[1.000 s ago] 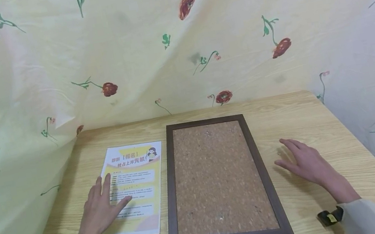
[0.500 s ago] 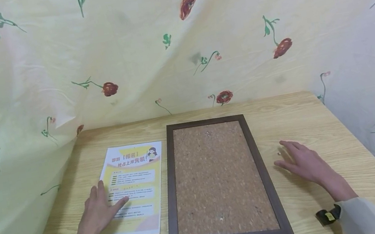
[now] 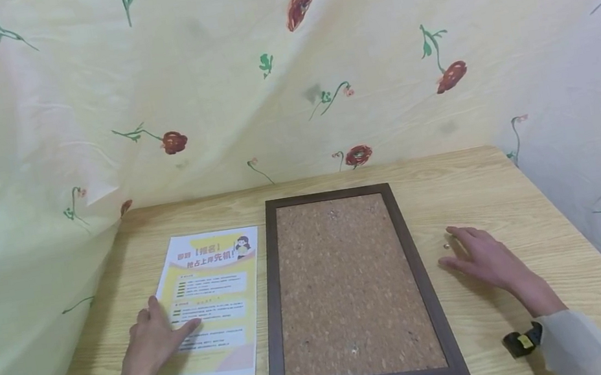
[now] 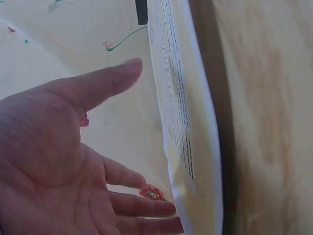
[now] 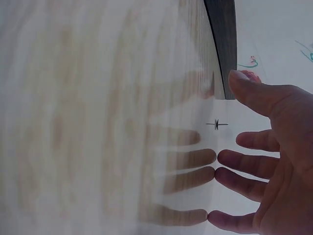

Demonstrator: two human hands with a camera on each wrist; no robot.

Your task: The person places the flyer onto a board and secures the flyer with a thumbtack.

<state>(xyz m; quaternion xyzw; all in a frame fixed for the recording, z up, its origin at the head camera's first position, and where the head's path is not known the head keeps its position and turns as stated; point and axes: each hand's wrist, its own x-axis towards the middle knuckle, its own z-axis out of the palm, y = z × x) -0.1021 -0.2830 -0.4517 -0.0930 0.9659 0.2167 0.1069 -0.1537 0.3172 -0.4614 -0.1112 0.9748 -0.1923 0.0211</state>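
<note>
A printed poster (image 3: pixel 227 356) with yellow blocks and a cartoon figure lies on the left of the table. My left hand (image 3: pixel 151 345) is spread at its left edge; in the left wrist view the lower fingertips (image 4: pixel 166 209) meet that edge while the thumb stays off the sheet. To the right, a cork board (image 3: pixel 351 284) in a dark brown frame lies flat. Beyond its right side my right hand (image 3: pixel 486 260) has fingertips (image 5: pixel 227 157) on the tabletop and its thumb raised. Just ahead of that thumb sits a small shiny thumbtack (image 5: pixel 216 124), point up, not held.
The light wooden table (image 3: pixel 454 189) meets a flower-printed cloth (image 3: pixel 238 92) behind and at both sides. Several small shiny spots show on the cork near its top and bottom. A black wrist strap (image 3: pixel 522 342) sits on the right wrist.
My left hand has drawn back a little toward me and to the left, uncovering more of the poster. The right hand has barely shifted. Poster and board lie as before.
</note>
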